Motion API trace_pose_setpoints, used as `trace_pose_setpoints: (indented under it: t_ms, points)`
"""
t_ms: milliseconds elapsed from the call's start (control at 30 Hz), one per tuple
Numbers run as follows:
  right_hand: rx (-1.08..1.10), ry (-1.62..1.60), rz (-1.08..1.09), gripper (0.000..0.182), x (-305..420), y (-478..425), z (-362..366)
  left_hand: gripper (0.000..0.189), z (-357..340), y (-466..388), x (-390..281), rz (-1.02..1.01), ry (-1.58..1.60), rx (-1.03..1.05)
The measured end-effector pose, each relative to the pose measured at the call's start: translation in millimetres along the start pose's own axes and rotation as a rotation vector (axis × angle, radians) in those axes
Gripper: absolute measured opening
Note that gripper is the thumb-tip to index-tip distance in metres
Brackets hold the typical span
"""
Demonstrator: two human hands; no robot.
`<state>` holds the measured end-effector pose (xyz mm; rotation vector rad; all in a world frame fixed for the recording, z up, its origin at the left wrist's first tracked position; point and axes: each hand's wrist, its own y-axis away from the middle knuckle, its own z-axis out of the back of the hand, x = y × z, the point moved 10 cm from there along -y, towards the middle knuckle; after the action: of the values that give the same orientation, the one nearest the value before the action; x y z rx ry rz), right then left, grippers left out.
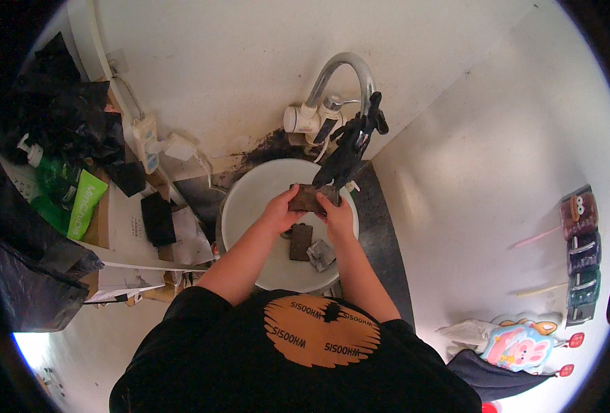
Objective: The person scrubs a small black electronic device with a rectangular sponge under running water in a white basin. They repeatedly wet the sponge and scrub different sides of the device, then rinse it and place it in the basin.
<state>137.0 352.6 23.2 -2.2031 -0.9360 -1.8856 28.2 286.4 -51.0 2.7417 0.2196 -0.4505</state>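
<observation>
Between both hands is a dark brown rectangular block (305,198), perhaps a sponge, held over a round white washbasin (243,206). My left hand (283,210) grips its left end, thumb on top. My right hand (337,210) has the right end, with its thumb pressed on the upper face. Below, a second brown block (300,242) lies on the basin's floor, partly over the dark drain. Beside it, under my right wrist, sits a crumpled grey pad or cloth (321,255). Black gloves (343,152) hang from the curved metal faucet (347,59), their lower ends just behind the held block.
A white power strip (146,142) with a plugged-in adapter (180,146) is on the left. Shelving there holds a green pump bottle (54,175), a green tube (87,204) and black plastic bags (72,111). Toothbrush holders (583,253) and hanging cloths (496,374) line the right wall.
</observation>
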Motion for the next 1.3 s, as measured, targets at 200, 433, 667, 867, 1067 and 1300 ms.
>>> trace_pose_setpoints:
  t_ms: [200, 433, 667, 867, 1067, 1300]
  points:
    - [-0.176, 1.008, 0.648, 0.049, 55.1, 23.9, -22.1, 0.028, 4.3, 10.0, -5.8, -0.076, -0.195, -0.096]
    - [0.155, 1.416, 0.800, 0.055, 22.1, 47.5, -78.7, 0.026, 7.0, 12.9, 1.4, 0.052, 0.019, -0.182]
    - [0.386, 1.382, 0.881, 0.055, 20.4, 65.8, -78.0, 0.040, 6.1, 9.6, -4.3, 0.045, -0.103, -0.129]
    - [0.217, 0.677, 0.285, 0.036, -24.4, 11.8, -16.4, 0.064, 31.1, 2.7, 2.0, 0.286, -0.392, -0.122]
    - [0.193, -0.070, -0.134, 0.026, -59.7, 0.2, 2.0, 0.056, 21.0, 41.7, -27.7, -0.176, -1.025, -0.333]
    - [0.145, 0.017, -0.092, 0.024, -33.8, 8.8, -13.8, 0.040, -13.9, 66.5, -23.9, -0.117, -0.896, -0.169]
